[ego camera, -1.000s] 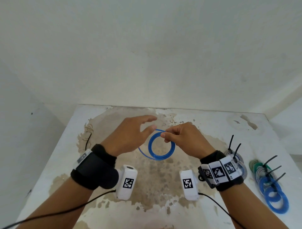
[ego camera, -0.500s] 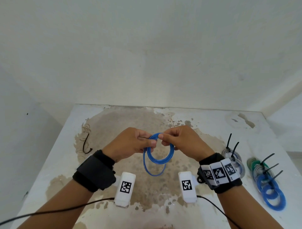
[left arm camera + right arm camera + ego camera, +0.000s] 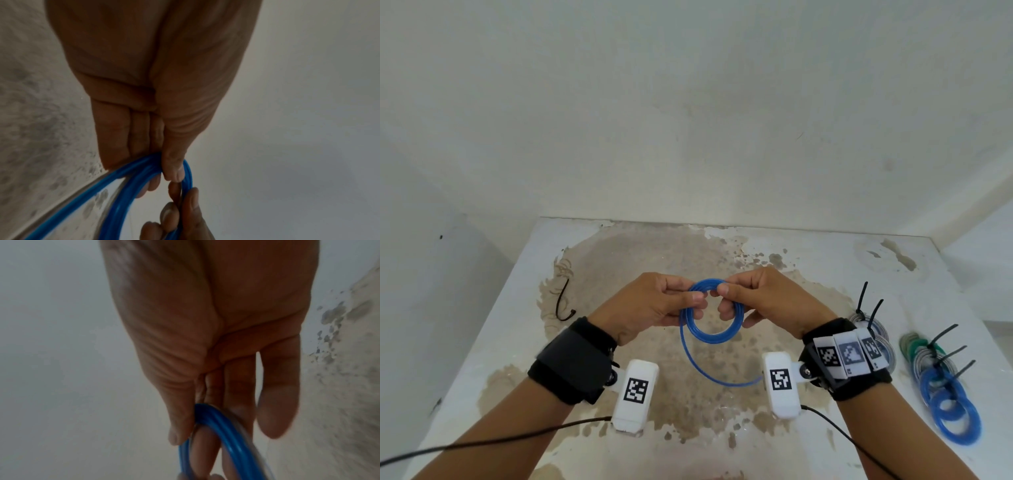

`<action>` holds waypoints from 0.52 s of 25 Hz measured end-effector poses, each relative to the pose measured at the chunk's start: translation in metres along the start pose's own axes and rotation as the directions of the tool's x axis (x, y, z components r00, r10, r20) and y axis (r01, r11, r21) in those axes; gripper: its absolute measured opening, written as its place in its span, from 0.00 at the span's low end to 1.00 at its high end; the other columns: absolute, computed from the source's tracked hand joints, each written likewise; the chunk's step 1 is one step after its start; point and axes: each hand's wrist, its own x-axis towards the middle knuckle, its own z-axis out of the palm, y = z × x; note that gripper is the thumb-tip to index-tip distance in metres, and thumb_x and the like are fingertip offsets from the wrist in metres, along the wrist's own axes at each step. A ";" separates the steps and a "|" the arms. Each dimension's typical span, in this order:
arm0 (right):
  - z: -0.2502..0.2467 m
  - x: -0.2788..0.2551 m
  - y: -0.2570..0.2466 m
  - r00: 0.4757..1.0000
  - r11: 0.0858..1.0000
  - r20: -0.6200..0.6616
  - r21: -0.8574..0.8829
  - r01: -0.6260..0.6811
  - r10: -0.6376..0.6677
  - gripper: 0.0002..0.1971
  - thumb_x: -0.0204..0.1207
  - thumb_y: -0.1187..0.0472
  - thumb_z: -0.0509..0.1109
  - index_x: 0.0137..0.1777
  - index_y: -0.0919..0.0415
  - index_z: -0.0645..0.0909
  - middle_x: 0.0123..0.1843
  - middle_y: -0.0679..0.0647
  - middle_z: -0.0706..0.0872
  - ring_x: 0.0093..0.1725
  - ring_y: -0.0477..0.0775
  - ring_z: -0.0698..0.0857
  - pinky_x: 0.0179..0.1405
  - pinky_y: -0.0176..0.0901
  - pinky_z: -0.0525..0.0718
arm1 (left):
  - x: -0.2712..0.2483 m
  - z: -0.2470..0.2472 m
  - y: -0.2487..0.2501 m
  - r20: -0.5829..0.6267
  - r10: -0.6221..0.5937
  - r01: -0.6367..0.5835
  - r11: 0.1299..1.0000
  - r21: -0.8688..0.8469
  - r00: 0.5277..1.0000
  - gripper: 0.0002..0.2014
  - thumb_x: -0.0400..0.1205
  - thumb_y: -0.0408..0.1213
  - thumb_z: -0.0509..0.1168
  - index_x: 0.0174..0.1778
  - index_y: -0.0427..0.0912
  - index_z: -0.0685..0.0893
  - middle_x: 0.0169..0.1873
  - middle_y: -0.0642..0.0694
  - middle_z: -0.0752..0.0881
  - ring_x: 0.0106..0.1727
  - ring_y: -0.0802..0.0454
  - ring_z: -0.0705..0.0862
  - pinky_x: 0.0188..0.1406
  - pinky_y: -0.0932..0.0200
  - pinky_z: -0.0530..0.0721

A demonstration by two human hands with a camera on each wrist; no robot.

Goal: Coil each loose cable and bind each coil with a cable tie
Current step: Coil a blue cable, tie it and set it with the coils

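A blue cable (image 3: 710,334) is wound into a small coil held up over the middle of the table. My left hand (image 3: 690,301) pinches the coil's left side between thumb and fingers (image 3: 172,165). My right hand (image 3: 726,294) pinches its top right with thumb and forefinger (image 3: 180,426). A loose tail of the blue cable (image 3: 709,373) hangs from the coil and curves toward my right wrist camera. A single black cable tie (image 3: 563,303) lies on the table (image 3: 493,342) at the left.
At the table's right edge lie several finished coils with black ties sticking up: a grey-white pair (image 3: 873,329), a green one (image 3: 914,346) and blue ones (image 3: 955,414). White walls close in behind the table and on both sides.
My left hand came in from open and took hold of the coil beside my right hand. The coil has more turns, and its tail now swings down toward the right wrist.
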 end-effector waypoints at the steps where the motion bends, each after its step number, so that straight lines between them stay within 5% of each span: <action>1: 0.000 0.000 0.002 1.000 1.000 -0.006 0.014 0.008 -0.008 0.12 0.84 0.50 0.71 0.56 0.56 0.91 0.43 0.51 0.94 0.45 0.48 0.93 0.39 0.38 0.87 | -0.001 0.000 0.000 0.007 -0.007 0.007 1.000 0.004 1.000 0.11 0.82 0.38 0.72 0.59 0.42 0.91 0.52 0.37 0.92 0.56 0.45 0.92 0.55 0.58 0.89; 7: 0.014 0.006 0.010 0.996 0.999 -0.082 0.042 0.023 -0.019 0.11 0.85 0.51 0.69 0.53 0.56 0.89 0.38 0.49 0.92 0.44 0.48 0.93 0.34 0.38 0.85 | 0.004 0.003 -0.003 -0.042 0.016 -0.018 0.999 -0.032 0.999 0.10 0.83 0.37 0.70 0.58 0.41 0.91 0.50 0.36 0.92 0.53 0.48 0.92 0.53 0.60 0.89; 9: 0.015 0.010 0.011 0.983 0.998 -0.176 0.018 0.060 -0.056 0.11 0.86 0.49 0.68 0.54 0.54 0.89 0.42 0.46 0.93 0.47 0.47 0.93 0.39 0.38 0.85 | 0.009 0.004 -0.005 -0.126 0.047 -0.058 0.995 -0.086 0.991 0.11 0.84 0.37 0.70 0.60 0.40 0.90 0.48 0.39 0.93 0.51 0.50 0.92 0.50 0.62 0.89; 11: 0.009 0.011 0.014 0.927 0.992 -0.358 -0.103 0.077 -0.109 0.15 0.85 0.42 0.66 0.56 0.48 0.89 0.49 0.41 0.92 0.51 0.42 0.89 0.48 0.38 0.81 | 0.016 0.000 -0.005 -0.285 0.075 -0.141 0.965 -0.220 0.956 0.12 0.85 0.37 0.68 0.61 0.37 0.88 0.44 0.45 0.92 0.47 0.54 0.91 0.48 0.64 0.89; 13: 0.005 0.005 0.017 0.835 0.990 -0.544 -0.137 0.012 -0.085 0.22 0.84 0.36 0.62 0.52 0.52 0.88 0.44 0.41 0.88 0.43 0.41 0.84 0.44 0.38 0.77 | 0.019 -0.009 -0.002 -0.422 0.061 -0.242 0.888 -0.392 0.905 0.09 0.86 0.38 0.67 0.58 0.40 0.88 0.42 0.48 0.90 0.45 0.57 0.91 0.50 0.64 0.89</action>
